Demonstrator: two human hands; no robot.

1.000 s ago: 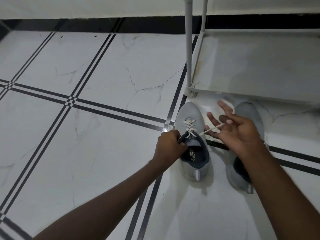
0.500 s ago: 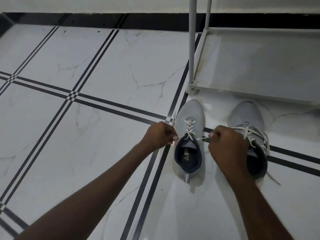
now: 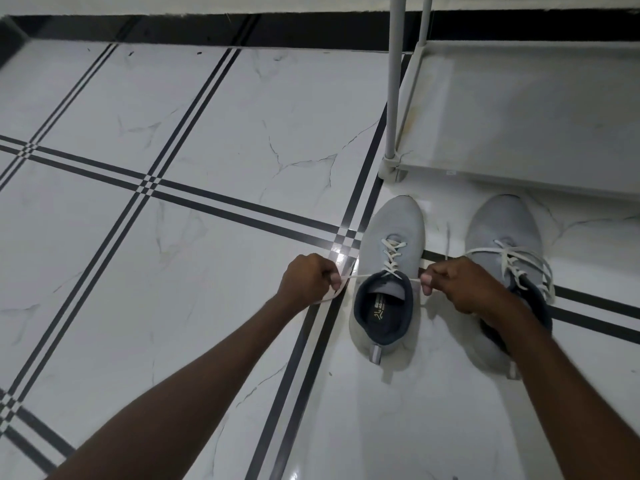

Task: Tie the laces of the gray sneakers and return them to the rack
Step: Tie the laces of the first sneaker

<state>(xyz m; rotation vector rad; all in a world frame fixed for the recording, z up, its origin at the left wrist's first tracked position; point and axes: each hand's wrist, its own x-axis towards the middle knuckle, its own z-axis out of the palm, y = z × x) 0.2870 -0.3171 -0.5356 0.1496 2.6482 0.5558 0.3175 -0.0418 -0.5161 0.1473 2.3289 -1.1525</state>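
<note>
Two gray sneakers stand side by side on the floor, toes toward the rack. The left sneaker [image 3: 389, 271] has white laces [image 3: 391, 256] pulled taut sideways across its opening. My left hand [image 3: 308, 282] pinches one lace end to the shoe's left. My right hand [image 3: 460, 285] pinches the other end to its right. The right sneaker [image 3: 498, 233] lies partly under my right wrist, its laces [image 3: 519, 263] loose over the tongue. The white rack [image 3: 519, 109] has a bare bottom shelf just beyond the shoes.
The rack's post [image 3: 393, 84] meets a foot [image 3: 389, 169] close to the left sneaker's toe. White marble floor tiles with black stripes [image 3: 194, 199] spread to the left. A black skirting band [image 3: 207, 29] runs along the far wall.
One second ago my right hand was open, looping the lace over the shoe. Both hands have since closed on the lace ends and pulled apart to either side.
</note>
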